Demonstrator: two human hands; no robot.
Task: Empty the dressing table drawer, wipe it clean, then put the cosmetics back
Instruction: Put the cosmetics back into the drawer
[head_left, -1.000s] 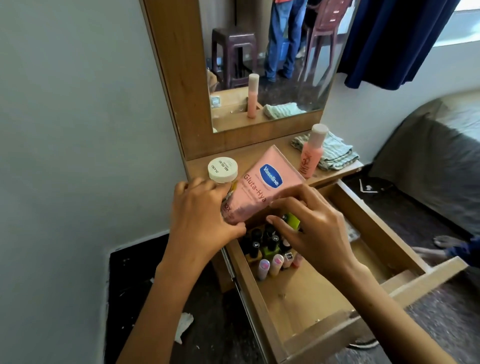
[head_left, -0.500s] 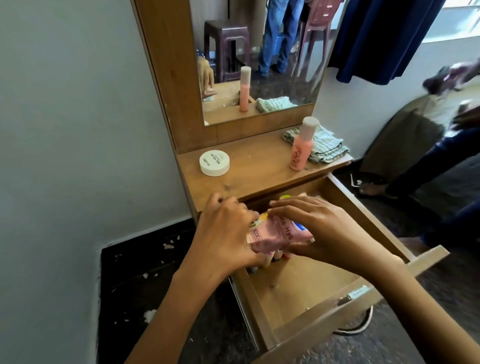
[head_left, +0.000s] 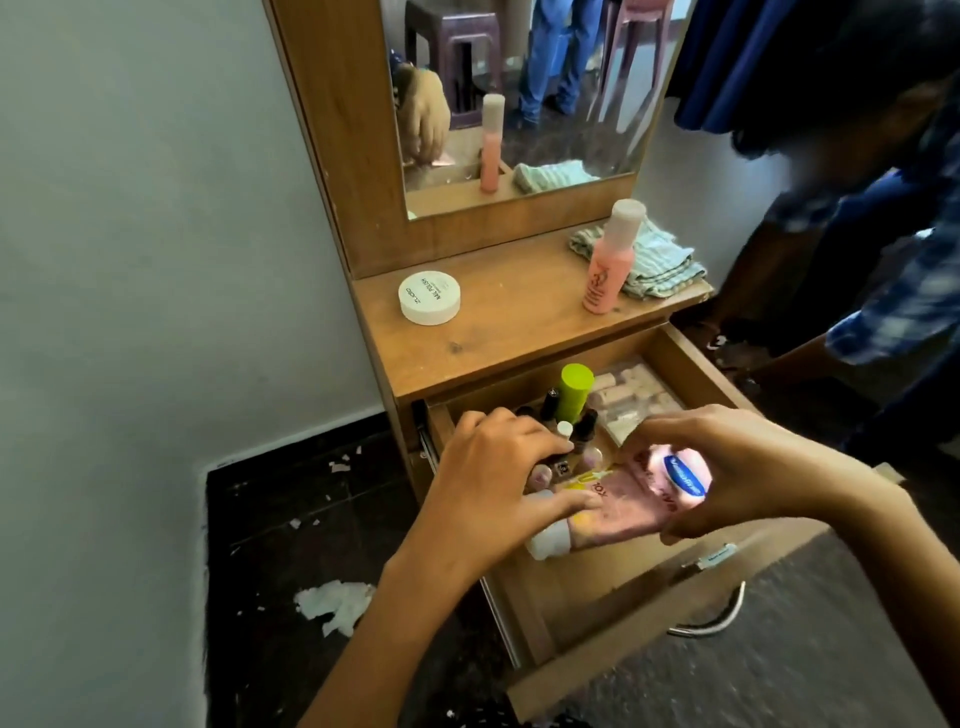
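Observation:
The wooden drawer (head_left: 582, 613) stands pulled out under the dressing table top. A pink lotion tube (head_left: 631, 506) with a white cap lies flat in it, cap toward the left wall. My right hand (head_left: 737, 467) curls over the tube's far end and grips it. My left hand (head_left: 493, 483) holds the cap end, fingers over the small nail polish bottles (head_left: 563, 431). Behind them stands a lime green bottle (head_left: 574, 392), with a clear case of pale items (head_left: 631, 397) beside it.
On the table top (head_left: 519, 332) sit a white round jar (head_left: 429, 298), an upright pink bottle (head_left: 610, 260) and a folded striped cloth (head_left: 657, 260). Another person in a blue checked shirt (head_left: 893, 291) bends in at the right. Crumpled tissue (head_left: 335, 605) lies on the dark floor.
Both hands have brought the pink tube down from above the table top into the drawer, where it now lies flat. A person has leaned in at the right.

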